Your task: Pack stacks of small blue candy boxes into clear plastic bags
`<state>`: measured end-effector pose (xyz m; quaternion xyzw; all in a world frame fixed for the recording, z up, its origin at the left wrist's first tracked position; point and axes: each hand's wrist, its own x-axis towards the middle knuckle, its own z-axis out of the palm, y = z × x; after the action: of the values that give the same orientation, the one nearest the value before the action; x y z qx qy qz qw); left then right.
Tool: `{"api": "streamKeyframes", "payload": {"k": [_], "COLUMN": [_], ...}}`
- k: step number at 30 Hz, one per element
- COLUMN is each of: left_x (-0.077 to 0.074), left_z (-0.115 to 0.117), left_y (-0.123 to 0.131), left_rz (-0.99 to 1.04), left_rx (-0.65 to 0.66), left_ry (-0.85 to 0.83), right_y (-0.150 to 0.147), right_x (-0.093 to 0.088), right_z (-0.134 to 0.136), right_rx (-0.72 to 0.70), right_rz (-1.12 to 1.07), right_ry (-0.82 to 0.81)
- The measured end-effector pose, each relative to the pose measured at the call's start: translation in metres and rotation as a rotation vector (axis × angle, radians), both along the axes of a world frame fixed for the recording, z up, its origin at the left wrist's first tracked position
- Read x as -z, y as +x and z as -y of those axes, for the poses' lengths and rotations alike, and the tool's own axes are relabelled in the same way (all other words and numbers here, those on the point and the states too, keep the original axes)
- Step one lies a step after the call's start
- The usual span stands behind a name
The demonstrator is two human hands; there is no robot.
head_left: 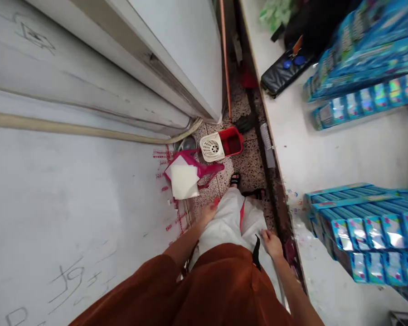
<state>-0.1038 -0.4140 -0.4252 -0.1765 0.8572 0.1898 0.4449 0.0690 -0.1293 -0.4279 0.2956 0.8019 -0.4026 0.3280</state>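
My left hand (208,213) hangs low by the left side of my white trousers (221,222). Its fingers are smeared, and a small red patch (216,201) shows at their tips; I cannot make out what it is. On the other side, my right hand (272,244) is at the trousers' right front, its fingers curled in on the cloth. A black strap end (256,253) dangles near it from under my brown top (224,290). Ahead, a magenta plastic stool (211,170) stands against the wall with pale square sheets (184,182) on it.
A red mop bucket (231,141) with a white wringer (211,147) stands on the speckled floor. The walkway is narrow. At right, a white table (343,154) bears stacked blue boxes (374,226) and a black pouch (285,74). A white wall (88,194) bounds the left.
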Motion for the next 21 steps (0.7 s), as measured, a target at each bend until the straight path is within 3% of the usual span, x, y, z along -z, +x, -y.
{"api": "streamKeyframes", "payload": {"k": [3, 6, 11, 14, 17, 21], "left_x": [0.016, 0.046, 0.117, 0.149, 0.167, 0.18], "left_z": [0.003, 0.005, -0.012, -0.026, -0.026, -0.01], "left_y": [0.002, -0.002, -0.021, -0.031, -0.033, -0.022], "left_rz": [-0.018, -0.015, -0.112, -0.248, -0.349, -0.483], "left_rx": [0.131, 0.264, 0.457, 0.59, 0.647, 0.738], "left_ry": [0.093, 0.201, 0.342, 0.43, 0.457, 0.46], "right_y": [-0.007, -0.019, -0.037, -0.045, -0.047, -0.034], "right_x": [0.028, 0.061, 0.114, 0.137, 0.153, 0.168], "right_z": [0.03, 0.048, 0.041, 0.031, 0.03, 0.039], "right_rx": [-0.11, -0.172, -0.268, -0.362, -0.413, -0.43], "right_rz": [0.011, -0.019, -0.162, -0.314, -0.407, -0.475], "right_ry": [0.03, 0.117, 0.269, 0.37, 0.418, 0.475]}}
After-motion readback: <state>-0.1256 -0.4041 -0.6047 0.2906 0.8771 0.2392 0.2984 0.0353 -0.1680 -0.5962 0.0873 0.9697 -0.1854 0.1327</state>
